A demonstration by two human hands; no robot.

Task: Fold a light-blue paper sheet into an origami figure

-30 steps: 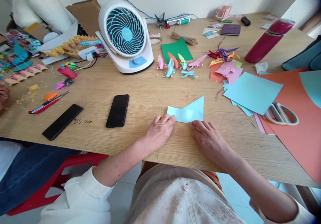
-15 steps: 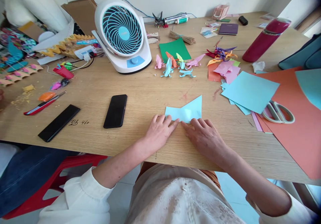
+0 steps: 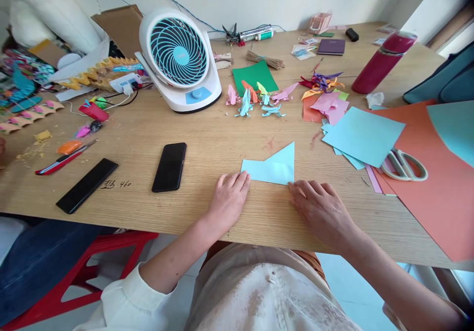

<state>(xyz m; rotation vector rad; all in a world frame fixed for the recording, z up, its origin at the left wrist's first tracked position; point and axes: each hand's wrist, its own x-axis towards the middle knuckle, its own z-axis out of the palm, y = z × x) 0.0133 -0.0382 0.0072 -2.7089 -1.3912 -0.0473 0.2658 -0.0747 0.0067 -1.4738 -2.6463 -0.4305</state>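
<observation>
A folded light-blue sheet of paper [image 3: 273, 169] lies flat on the wooden table in front of me, with a slanted peak at its upper right. My left hand [image 3: 230, 195] rests palm down, its stretched fingertips touching the paper's lower left corner. At the lower right corner, the fingertips of my right hand [image 3: 320, 210] touch the edge, fingers loosely bent and the hand lying on the table. Both hands press from the sides and hold nothing up. Beyond the sheet stand several small folded paper figures [image 3: 245, 103] in blue, pink, orange and yellow.
To the right lie blue sheets [image 3: 365, 136], scissors [image 3: 405, 165] and a large orange sheet [image 3: 433, 197]. A dark red flask [image 3: 383, 64] stands behind them. Left are a phone [image 3: 169, 168], a black bar-shaped object [image 3: 87, 186], a utility knife [image 3: 62, 162] and a fan [image 3: 181, 64].
My hands have moved apart along the paper's near edge, from its middle to its two lower corners. The paper's shape looks the same. The view has shifted slightly.
</observation>
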